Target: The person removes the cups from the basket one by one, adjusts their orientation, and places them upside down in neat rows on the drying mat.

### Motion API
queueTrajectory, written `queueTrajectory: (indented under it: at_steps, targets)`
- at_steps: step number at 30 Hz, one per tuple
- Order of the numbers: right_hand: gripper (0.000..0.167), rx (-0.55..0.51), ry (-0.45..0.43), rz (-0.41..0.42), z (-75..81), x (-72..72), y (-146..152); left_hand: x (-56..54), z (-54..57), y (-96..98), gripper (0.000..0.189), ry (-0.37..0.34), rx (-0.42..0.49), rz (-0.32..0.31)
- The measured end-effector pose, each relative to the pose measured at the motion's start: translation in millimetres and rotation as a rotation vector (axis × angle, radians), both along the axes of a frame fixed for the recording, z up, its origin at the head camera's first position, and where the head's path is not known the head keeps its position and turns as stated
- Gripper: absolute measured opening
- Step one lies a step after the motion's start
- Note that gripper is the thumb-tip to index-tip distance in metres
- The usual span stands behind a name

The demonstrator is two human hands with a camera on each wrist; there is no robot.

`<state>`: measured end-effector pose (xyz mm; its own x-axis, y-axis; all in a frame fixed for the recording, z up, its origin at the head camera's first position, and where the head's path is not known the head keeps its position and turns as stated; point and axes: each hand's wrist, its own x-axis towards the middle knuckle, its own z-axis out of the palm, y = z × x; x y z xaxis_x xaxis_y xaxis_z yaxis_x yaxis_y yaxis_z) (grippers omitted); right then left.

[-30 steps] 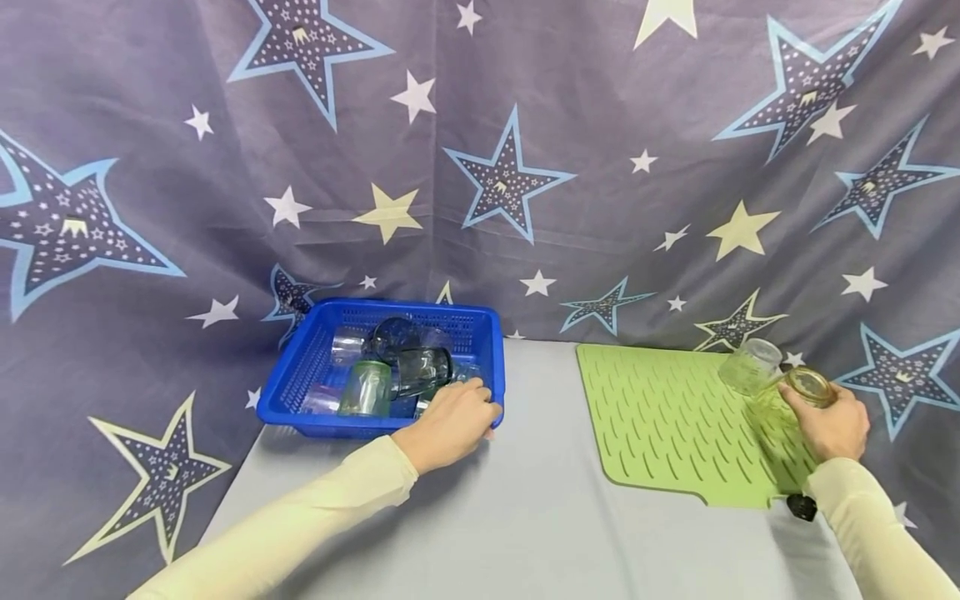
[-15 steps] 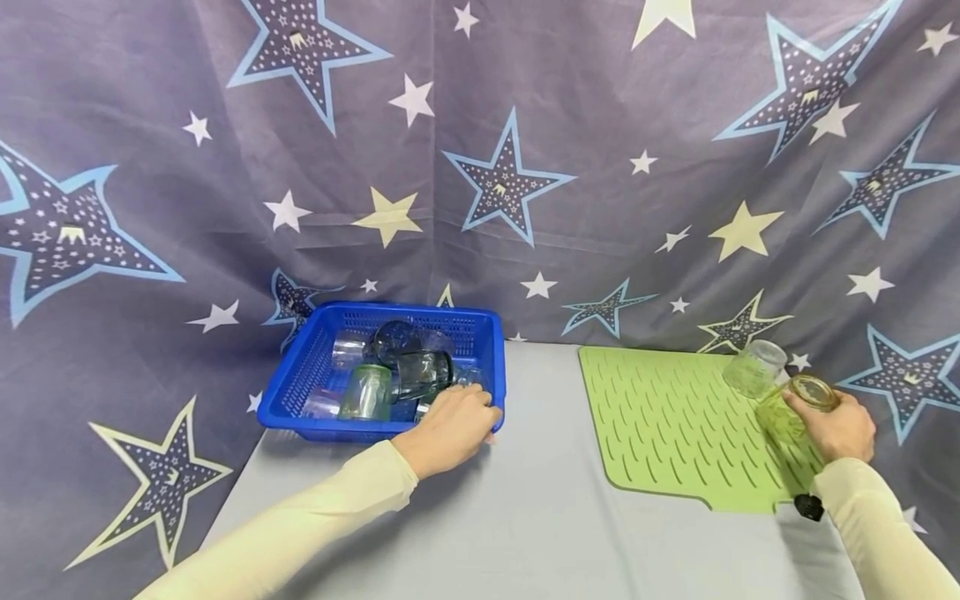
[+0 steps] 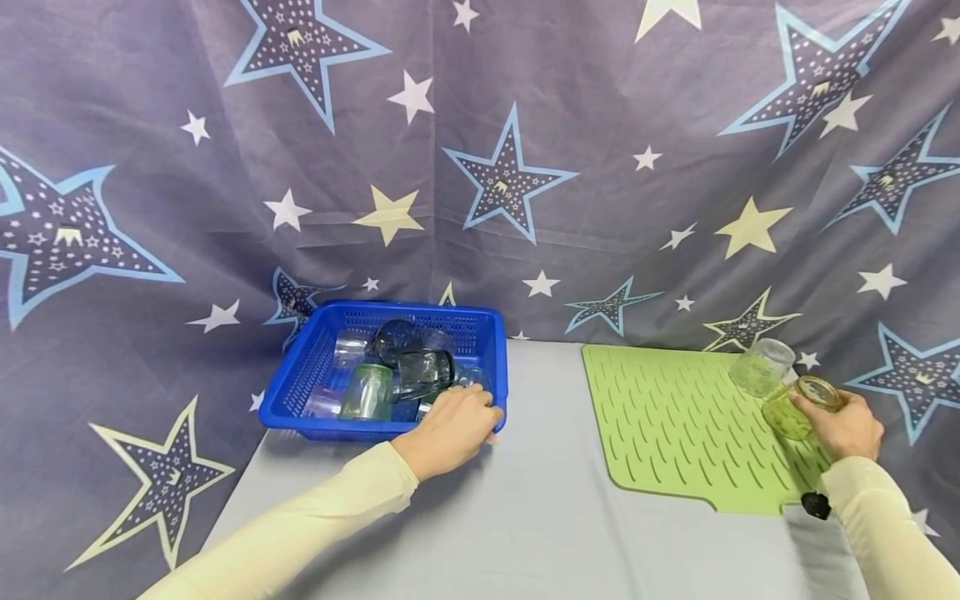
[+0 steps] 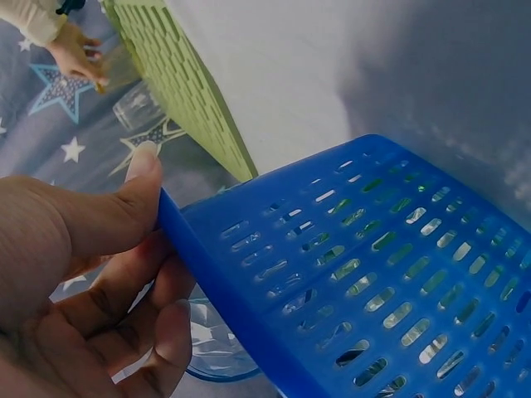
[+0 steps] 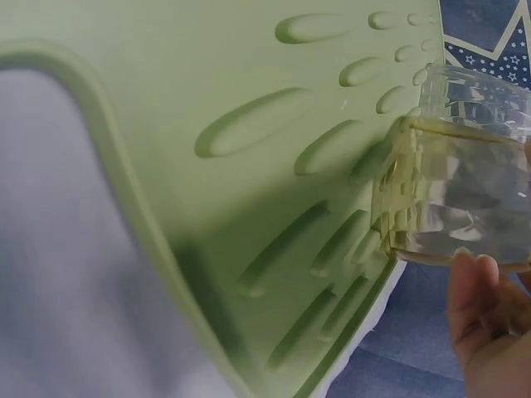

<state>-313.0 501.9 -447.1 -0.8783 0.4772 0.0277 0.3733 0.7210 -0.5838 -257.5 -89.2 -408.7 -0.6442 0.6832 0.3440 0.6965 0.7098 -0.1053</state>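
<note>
My left hand (image 3: 450,429) grips the right front corner of the blue plastic basket (image 3: 322,427). In the left wrist view its thumb (image 4: 145,170) lies over the basket's rim (image 4: 195,253), with the other fingers curled below. Several drinking glasses lie inside, among them a green-tinted glass (image 3: 366,392) and a dark glass (image 3: 423,372). Far to the right, my right hand (image 3: 851,425) holds a yellowish glass (image 3: 786,417) by its side at the right part of the green drying mat (image 3: 667,417). The right wrist view shows fingertips (image 5: 474,274) against that glass's lower edge.
A clear glass (image 3: 761,371) stands on the mat just behind the yellowish one. A small black object (image 3: 815,505) sits by the mat's front right corner, near the right sleeve. Behind the pale table (image 3: 540,500) hangs a star-patterned curtain (image 3: 502,275).
The head view has turned slightly. My right hand and the yellowish glass have shifted a little lower toward the mat. The left hand stays on the basket's corner.
</note>
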Motion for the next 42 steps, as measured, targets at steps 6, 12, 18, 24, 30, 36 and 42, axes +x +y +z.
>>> queueTrajectory:
  at_steps: [6, 12, 18, 24, 30, 36, 42]
  targets:
    - [0.098, -0.01, -0.012, 0.058, 1.4, -3.4, 0.6, 0.4, -0.3, -0.7, 0.016, -0.006, 0.003, 0.007]
    - [0.096, 0.013, -0.04, 0.108, 0.7, -6.5, 4.1, 0.0, -1.1, -1.0, 0.015, 0.001, -0.008, 0.011]
    - [0.096, -0.018, -0.068, 0.131, 4.4, -4.5, 6.5, 1.2, 1.6, -0.2, 0.016, 0.016, -0.004, 0.008]
    - [0.102, -0.036, -0.077, 0.137, 0.3, -1.1, 11.2, 2.0, 2.2, 0.4, 0.016, 0.013, -0.003, 0.003]
    - [0.1, 0.015, -0.075, 0.143, 2.3, 5.4, 9.1, 0.1, -1.3, -0.7, 0.017, 0.028, -0.01, 0.01]
    - [0.101, 0.045, -0.075, 0.118, 11.9, 14.9, 3.2, -0.1, -1.2, -0.6, 0.016, 0.036, -0.003, 0.012]
    - [0.091, 0.116, 0.004, 0.095, 18.1, 20.1, -6.4, 1.1, -0.6, -0.6, 0.015, 0.014, 0.011, 0.011]
